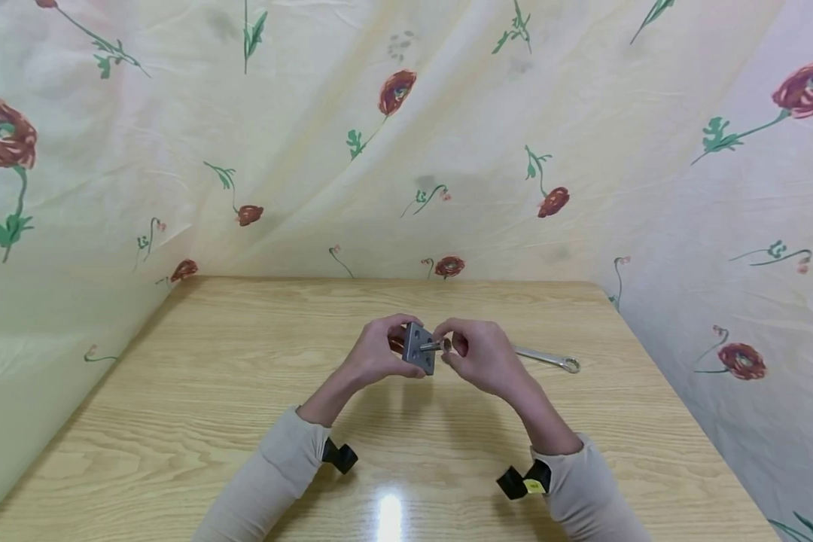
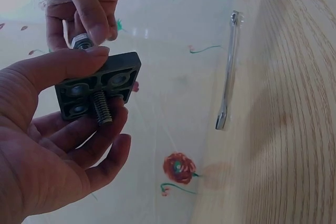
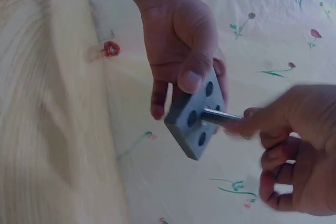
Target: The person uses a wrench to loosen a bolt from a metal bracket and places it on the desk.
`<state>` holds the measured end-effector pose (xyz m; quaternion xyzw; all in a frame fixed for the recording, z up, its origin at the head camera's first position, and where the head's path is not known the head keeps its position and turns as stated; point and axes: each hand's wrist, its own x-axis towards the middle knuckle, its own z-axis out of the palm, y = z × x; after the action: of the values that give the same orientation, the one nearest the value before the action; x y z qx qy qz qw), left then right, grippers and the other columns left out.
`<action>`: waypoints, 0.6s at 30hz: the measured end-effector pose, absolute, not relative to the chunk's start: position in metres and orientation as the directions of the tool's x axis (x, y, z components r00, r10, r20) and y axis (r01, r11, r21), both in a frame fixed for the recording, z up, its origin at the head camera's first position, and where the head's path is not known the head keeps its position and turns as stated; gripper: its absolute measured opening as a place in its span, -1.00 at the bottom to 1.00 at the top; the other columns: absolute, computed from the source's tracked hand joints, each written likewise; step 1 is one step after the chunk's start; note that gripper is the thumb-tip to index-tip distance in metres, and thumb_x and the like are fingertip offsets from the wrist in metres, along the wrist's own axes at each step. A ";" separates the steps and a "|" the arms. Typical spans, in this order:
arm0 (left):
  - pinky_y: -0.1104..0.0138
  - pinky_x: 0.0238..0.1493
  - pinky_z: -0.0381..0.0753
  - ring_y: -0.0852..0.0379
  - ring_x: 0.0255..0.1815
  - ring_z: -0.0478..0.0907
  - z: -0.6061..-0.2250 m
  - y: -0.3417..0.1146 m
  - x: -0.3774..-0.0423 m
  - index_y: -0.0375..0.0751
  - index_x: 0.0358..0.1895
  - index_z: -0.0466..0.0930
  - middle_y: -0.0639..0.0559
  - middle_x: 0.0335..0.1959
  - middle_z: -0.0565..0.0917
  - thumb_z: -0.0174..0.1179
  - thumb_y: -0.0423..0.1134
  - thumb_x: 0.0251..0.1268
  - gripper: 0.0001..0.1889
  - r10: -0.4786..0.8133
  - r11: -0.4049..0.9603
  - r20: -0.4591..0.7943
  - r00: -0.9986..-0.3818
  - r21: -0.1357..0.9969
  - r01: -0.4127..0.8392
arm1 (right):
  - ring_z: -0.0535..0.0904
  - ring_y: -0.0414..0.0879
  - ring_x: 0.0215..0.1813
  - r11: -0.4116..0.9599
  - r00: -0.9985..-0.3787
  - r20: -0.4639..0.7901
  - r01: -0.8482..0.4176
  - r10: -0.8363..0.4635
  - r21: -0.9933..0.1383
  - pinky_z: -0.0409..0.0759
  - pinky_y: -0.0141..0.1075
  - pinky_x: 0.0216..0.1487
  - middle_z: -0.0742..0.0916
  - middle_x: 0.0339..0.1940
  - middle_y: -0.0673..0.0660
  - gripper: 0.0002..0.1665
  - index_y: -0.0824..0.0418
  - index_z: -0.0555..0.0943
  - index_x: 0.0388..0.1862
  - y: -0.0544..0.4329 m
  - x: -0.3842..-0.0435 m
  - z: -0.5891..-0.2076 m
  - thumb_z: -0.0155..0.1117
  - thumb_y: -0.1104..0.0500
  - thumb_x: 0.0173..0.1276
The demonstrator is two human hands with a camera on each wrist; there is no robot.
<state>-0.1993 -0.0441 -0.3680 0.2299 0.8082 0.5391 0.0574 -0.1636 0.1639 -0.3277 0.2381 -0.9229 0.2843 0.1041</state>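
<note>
The left hand (image 1: 374, 355) grips a grey plate (image 1: 421, 363) by its edges, with the thumb on the near edge and the fingers curled round the other side. The plate is held above the wood-grain tabletop (image 1: 244, 361), tilted on edge, with its flat, holed face toward the right hand (image 1: 482, 355). A metal bolt (image 3: 220, 117) passes through the plate near its middle; the right hand pinches it at the head end. The bolt's long axis runs roughly left to right in the head view and stands about square to the plate: head toward the right hand, threaded end projecting from the ribbed face beside the left fingers. A wrench (image 1: 547, 357) lies on the tabletop, beyond the right hand and partly hidden by it in the head view; its visible ring end points right and slightly toward the person. A black unit (image 1: 511, 482) at the right wrist carries a yellow label (image 1: 533, 486), too small to read.
</note>
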 end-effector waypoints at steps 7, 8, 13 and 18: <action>0.20 0.01 0.70 0.10 -0.19 0.62 -0.367 -0.044 -0.199 -0.29 0.20 0.54 -0.21 -0.11 0.70 0.57 -0.42 -0.19 -0.29 0.436 0.312 0.163 -0.885 0.895 0.319 | 0.38 -0.16 -0.62 0.830 -0.960 0.197 -0.270 -0.197 -0.488 0.26 -0.34 -0.57 0.61 -0.61 0.03 -0.39 0.16 0.69 -0.10 0.166 -0.165 -0.328 0.11 -0.34 0.43; 0.21 0.01 0.70 0.10 -0.19 0.62 -0.367 -0.044 -0.199 -0.28 0.19 0.55 -0.20 -0.11 0.70 0.58 -0.42 -0.19 -0.29 0.435 0.313 0.163 -0.885 0.895 0.319 | 0.41 -0.15 -0.63 0.840 -0.968 0.176 -0.243 -0.179 -0.485 0.27 -0.32 -0.59 0.63 -0.61 0.02 -0.32 0.15 0.72 -0.17 0.166 -0.166 -0.329 -0.03 -0.38 0.48; 0.21 0.01 0.70 0.11 -0.18 0.61 -0.368 -0.044 -0.199 -0.22 0.17 0.56 -0.19 -0.11 0.70 0.58 -0.42 -0.21 -0.30 0.429 0.312 0.156 -0.890 0.899 0.309 | 0.36 -0.16 -0.72 0.850 -0.983 0.089 -0.184 -0.160 -0.493 0.21 -0.33 -0.68 0.57 -0.77 -0.02 -0.10 0.13 0.66 -0.64 0.161 -0.167 -0.336 -0.32 -0.40 0.56; 0.21 0.01 0.70 0.10 -0.19 0.62 -0.369 -0.044 -0.200 -0.25 0.19 0.55 -0.20 -0.11 0.69 0.57 -0.41 -0.19 -0.30 0.435 0.310 0.162 -0.886 0.897 0.316 | 0.30 -0.18 -0.72 0.845 -0.971 0.124 -0.237 -0.203 -0.479 0.20 -0.35 -0.65 0.52 -0.79 -0.04 -0.22 0.08 0.50 -0.78 0.157 -0.167 -0.339 -0.15 -0.27 0.59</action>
<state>-0.2000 -0.0442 -0.3690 0.2327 0.8075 0.5392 0.0551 -0.1671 0.1569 -0.3393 0.1146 -0.9599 0.2535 0.0341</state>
